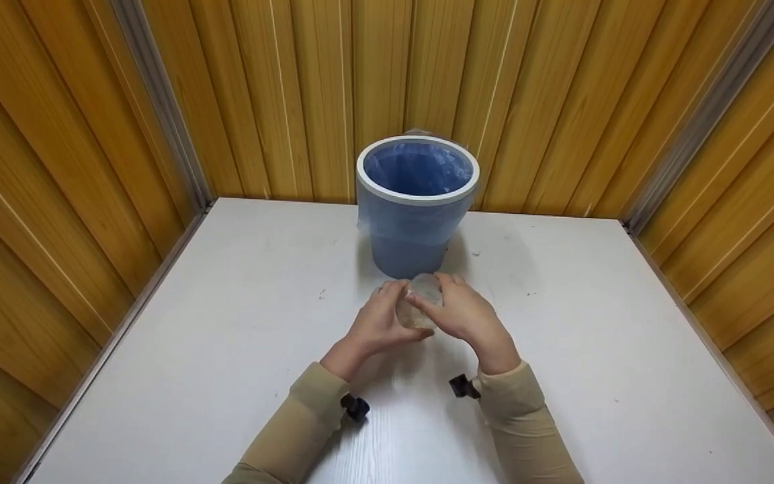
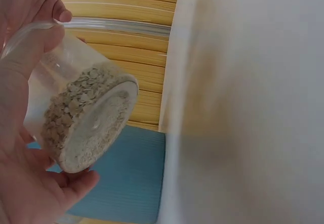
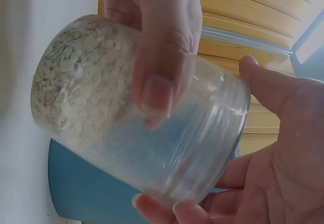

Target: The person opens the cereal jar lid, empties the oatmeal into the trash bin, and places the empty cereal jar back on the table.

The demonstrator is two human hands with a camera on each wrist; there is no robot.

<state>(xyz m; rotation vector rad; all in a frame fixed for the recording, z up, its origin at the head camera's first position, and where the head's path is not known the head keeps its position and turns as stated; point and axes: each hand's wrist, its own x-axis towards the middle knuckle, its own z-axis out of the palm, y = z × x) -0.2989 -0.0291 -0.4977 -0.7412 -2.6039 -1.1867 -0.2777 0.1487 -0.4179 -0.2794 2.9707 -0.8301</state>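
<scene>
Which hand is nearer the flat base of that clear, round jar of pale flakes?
Left. The left hand grips the side of the jar close to its flat base; the right hand holds the opposite end.

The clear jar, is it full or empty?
Neither; the jar is partly full: pale flakes fill its base end, and the rest looks clear.

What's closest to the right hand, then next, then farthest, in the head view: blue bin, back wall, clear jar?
1. Clear jar: gripped by the right hand, at its left.
2. Blue bin: ahead, slightly left.
3. Back wall: behind the bin.
</scene>
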